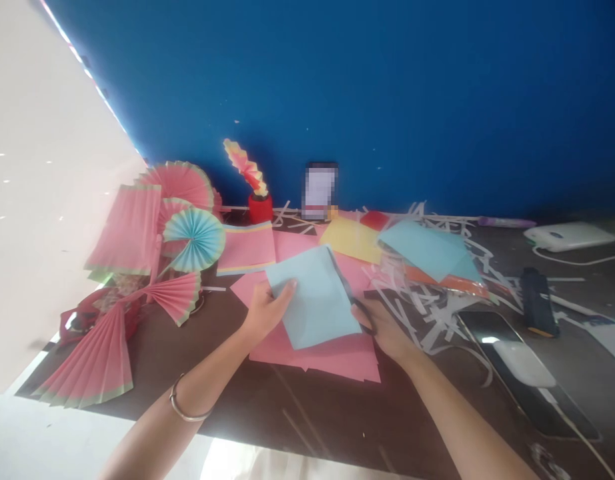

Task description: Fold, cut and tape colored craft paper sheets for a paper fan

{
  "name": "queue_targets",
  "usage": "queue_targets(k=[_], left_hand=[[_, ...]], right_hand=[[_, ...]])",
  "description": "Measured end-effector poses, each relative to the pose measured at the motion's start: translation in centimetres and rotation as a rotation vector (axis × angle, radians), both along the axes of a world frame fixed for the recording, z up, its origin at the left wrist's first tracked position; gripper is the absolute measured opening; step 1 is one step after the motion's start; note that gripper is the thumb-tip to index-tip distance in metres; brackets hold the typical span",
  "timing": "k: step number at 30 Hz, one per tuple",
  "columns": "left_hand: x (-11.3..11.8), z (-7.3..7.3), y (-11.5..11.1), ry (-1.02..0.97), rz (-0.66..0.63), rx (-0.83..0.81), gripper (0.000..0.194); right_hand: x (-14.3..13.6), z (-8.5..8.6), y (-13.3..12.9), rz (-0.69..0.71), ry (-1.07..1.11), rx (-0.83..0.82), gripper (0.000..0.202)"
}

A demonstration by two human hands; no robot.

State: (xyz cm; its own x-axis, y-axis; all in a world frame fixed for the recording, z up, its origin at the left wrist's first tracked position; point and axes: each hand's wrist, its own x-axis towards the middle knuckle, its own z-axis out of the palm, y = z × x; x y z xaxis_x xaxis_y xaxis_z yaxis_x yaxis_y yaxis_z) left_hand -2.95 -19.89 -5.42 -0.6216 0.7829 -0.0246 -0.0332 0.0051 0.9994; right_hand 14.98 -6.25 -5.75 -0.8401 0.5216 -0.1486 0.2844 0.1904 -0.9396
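A light blue paper sheet [315,297] is held up over the desk by my left hand [268,305], its thumb lying on top near the left edge. My right hand [382,327] is closed around the dark handles of a pair of scissors [365,315] at the sheet's right edge. The blades run along that edge and are partly hidden. Beneath lie several pink paper sheets [317,363]. Behind them are a yellow sheet [350,240] and another light blue sheet [427,247].
Folded pink paper fans [102,360] and a blue rosette [195,239] stand at left. A red holder [260,208] is at the back. White paper strips [442,320] litter the right side, near a phone [527,373], a black object [539,302] and a white device [570,235].
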Motion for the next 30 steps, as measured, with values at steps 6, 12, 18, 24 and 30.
queue_targets(k=[6, 12, 18, 24, 30], left_hand=[[0.00, 0.09, 0.04, 0.003, 0.003, -0.008, 0.034], [0.00, 0.04, 0.00, -0.016, 0.009, -0.005, 0.033], [0.00, -0.11, 0.00, -0.015, 0.016, -0.015, 0.031], [-0.01, -0.05, -0.04, 0.010, 0.017, -0.017, 0.031], [-0.02, -0.04, 0.00, -0.015, 0.030, -0.011, 0.030]], right_hand=[[-0.06, -0.03, -0.01, -0.007, 0.013, -0.009, 0.047], [-0.05, -0.01, -0.03, -0.004, 0.019, -0.005, 0.047], [-0.14, -0.03, -0.06, -0.007, 0.010, -0.004, 0.048], [-0.08, 0.08, -0.07, 0.002, -0.006, -0.004, 0.048], [-0.05, -0.06, 0.01, 0.002, -0.007, 0.002, 0.049]])
